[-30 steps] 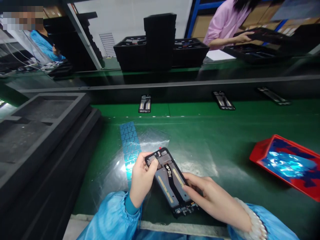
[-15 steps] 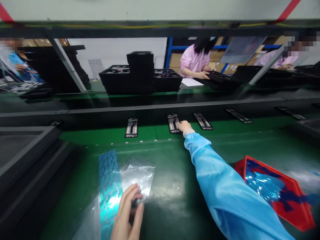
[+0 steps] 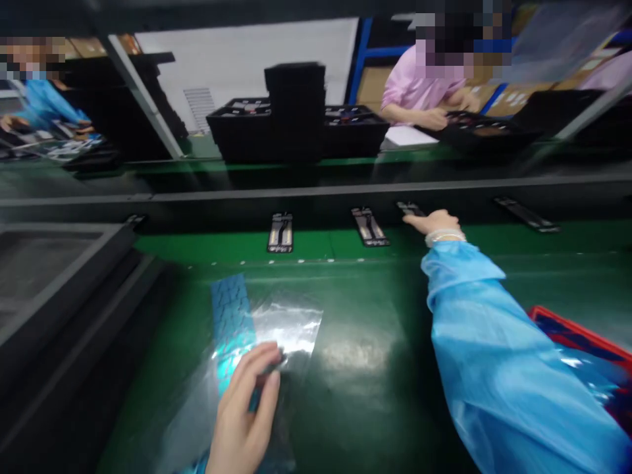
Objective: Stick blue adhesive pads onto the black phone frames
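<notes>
My right hand reaches far out to the belt and its fingers close over the near end of a dark phone frame; motion blur hides the grip's detail. My left hand lies low at the front on a clear film beside a blue sticker sheet. Its fingers are pressed together around a small dark thing at the tips that I cannot make out. Another phone frame lies just left of my right hand, and one more further left.
A further frame lies on the belt at the right. A red tray sits under my right sleeve. Grey foam trays stack at the left. Black trays stand beyond the belt, where a person in pink handles a tray.
A second ago both hands held a phone frame near me. My right hand carried it out, laid it on the belt, then shifted right onto the neighbouring frame. My left hand dropped onto the film.
</notes>
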Demonstrator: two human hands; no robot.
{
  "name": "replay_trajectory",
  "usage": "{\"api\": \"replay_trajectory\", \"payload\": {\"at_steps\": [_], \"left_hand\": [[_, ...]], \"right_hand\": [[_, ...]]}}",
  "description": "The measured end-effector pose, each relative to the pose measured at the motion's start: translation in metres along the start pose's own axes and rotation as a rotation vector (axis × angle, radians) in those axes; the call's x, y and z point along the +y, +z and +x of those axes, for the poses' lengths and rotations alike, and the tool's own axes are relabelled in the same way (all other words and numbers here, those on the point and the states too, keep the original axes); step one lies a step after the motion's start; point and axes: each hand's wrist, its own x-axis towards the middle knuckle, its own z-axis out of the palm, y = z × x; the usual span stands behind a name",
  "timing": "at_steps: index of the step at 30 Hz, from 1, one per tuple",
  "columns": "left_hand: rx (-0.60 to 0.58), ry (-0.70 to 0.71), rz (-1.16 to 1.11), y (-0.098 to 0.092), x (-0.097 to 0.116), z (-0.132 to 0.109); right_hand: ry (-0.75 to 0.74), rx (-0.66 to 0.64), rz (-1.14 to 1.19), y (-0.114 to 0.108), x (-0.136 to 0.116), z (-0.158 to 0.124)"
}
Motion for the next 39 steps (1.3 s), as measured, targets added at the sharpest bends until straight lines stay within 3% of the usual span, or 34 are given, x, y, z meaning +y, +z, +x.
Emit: {"api": "replay_trajectory", "payload": {"at_steps": [3,5,7,9,12,14,17,21,24,30,39], "left_hand": [[-0.028,-0.056,0.046,-0.03,-0.003,0.013],[-0.069,-0.083,0.149,-0.048,-0.015,0.017],[-0.181,-0.044,0.289,-0.061,-0.031,0.015],[-0.319,0.044,0.41,-0.067,-0.045,0.008],[-0.447,0.155,0.527,-0.065,-0.056,-0.001],[-0.457,0.181,0.585,-0.06,-0.058,-0.004],[-0.473,0.158,0.638,-0.054,-0.06,-0.001],[-0.504,0.147,0.606,-0.053,-0.061,0.003],[-0.469,0.161,0.537,-0.053,-0.059,0.004],[-0.414,0.156,0.458,-0.052,-0.057,0.004],[-0.355,0.121,0.446,-0.049,-0.051,0.002]], "right_hand": [[0.05,-0.089,-0.078,-0.003,-0.027,-0.064],[-0.114,-0.145,-0.148,-0.003,-0.033,-0.129],[-0.355,-0.223,-0.238,0.001,-0.023,-0.199],[-0.522,-0.202,-0.267,0.01,-0.004,-0.257],[-0.622,-0.098,-0.303,0.023,0.024,-0.303],[-0.688,-0.022,-0.297,0.025,0.031,-0.309],[-0.818,0.003,-0.157,0.018,0.019,-0.306],[-1.003,-0.157,0.155,0.016,-0.03,-0.308],[-1.083,-0.302,0.254,0.027,-0.073,-0.311],[-1.137,-0.548,0.011,0.048,-0.135,-0.3],[-1.184,-0.655,-0.046,0.049,-0.158,-0.291]]}}
